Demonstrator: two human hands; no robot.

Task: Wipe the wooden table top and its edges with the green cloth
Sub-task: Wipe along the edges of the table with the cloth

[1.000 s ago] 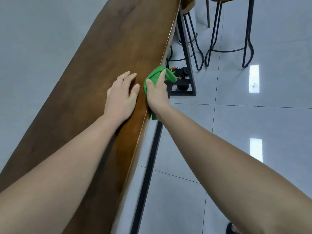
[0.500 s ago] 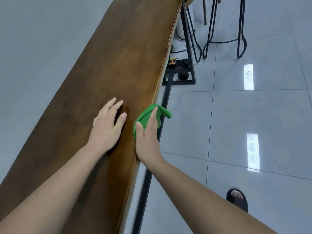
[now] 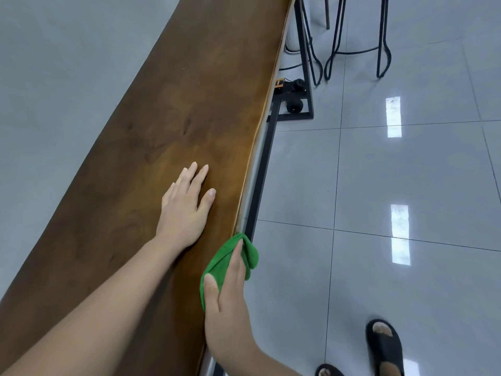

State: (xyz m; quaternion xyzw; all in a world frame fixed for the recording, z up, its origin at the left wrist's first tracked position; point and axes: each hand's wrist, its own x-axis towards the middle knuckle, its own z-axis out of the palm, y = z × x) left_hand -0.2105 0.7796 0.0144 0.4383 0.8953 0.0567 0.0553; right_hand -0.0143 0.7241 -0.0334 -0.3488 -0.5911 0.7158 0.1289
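Observation:
A long dark wooden table top runs from the lower left up to the top right. My left hand lies flat on it, palm down, fingers spread, holding nothing. My right hand grips the green cloth and presses it over the table's right edge, thumb on top of the wood and fingers wrapped down the side. Part of the cloth is hidden under my palm.
A black metal frame rail runs under the table's right edge. Small black wheeled gear lies by the frame's foot. Stool legs stand at the top right on the glossy grey tile floor. My feet in black sandals are at the bottom right.
My right hand has slid the green cloth along the right edge toward me. My left hand has also drawn back along the table top, still flat.

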